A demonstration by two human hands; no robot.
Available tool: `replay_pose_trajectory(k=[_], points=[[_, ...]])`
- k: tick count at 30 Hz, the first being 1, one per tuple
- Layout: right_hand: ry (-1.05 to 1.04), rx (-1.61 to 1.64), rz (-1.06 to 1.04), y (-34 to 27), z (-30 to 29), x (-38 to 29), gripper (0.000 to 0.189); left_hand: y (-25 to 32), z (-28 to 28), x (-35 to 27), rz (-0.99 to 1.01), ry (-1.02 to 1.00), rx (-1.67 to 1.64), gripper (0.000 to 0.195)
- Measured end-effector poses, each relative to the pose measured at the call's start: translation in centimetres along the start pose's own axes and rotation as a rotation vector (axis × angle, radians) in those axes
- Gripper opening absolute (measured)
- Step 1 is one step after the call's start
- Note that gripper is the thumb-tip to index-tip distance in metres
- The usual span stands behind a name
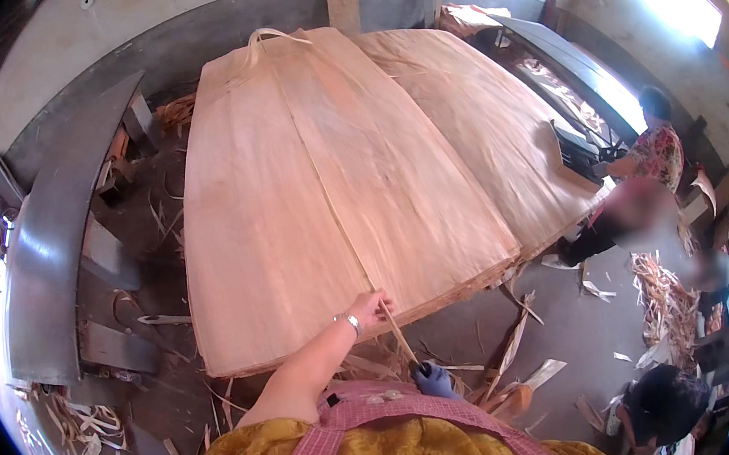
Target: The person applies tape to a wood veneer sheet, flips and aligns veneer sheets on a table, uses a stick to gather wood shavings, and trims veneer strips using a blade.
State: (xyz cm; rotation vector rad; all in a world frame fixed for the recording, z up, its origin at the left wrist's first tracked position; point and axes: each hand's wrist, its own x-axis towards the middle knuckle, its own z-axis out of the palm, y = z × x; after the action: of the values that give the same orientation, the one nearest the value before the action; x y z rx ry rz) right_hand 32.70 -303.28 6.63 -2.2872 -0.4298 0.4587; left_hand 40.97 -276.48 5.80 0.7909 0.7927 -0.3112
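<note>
A wide stack of wood veneer sheets point(256, 226) lies in front of me. Down its length runs a long, narrow veneer strip point(336, 214), from the far end to the near edge. At that edge my left hand point(371, 307), bare and with a metal band on the wrist, has its fingers closed around the strip. The strip carries on past it, towards my body. Its near end is gripped by my right hand point(433, 379), in a blue-grey glove with dark fingertips, close to my checked apron point(364, 399).
A second veneer stack point(459, 109) adjoins on the right, where a person point(655, 147) stands. Another person point(668, 405) is low at the bottom right. A long dark bench point(55, 263) stands left. Veneer scraps point(509, 346) litter the floor.
</note>
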Motion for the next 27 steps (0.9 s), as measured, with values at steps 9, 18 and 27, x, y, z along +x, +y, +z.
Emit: replay_pose_trajectory(k=[9, 18, 27], points=[[-0.07, 0.354, 0.207, 6.2, -0.6, -4.4, 0.031, -4.4, 3.2, -3.2, 0.041, -0.238, 0.211, 0.024], [0.145, 0.5, 0.14, 4.8, 0.1, -4.0, 0.031, -2.9, 6.2, -3.4, 0.079, -0.357, 0.479, 0.024], [0.194, 0.108, 0.16, 2.9, -0.8, -1.4, 0.041, -3.9, -0.4, -3.9, -0.021, -0.217, 0.288, 0.03]])
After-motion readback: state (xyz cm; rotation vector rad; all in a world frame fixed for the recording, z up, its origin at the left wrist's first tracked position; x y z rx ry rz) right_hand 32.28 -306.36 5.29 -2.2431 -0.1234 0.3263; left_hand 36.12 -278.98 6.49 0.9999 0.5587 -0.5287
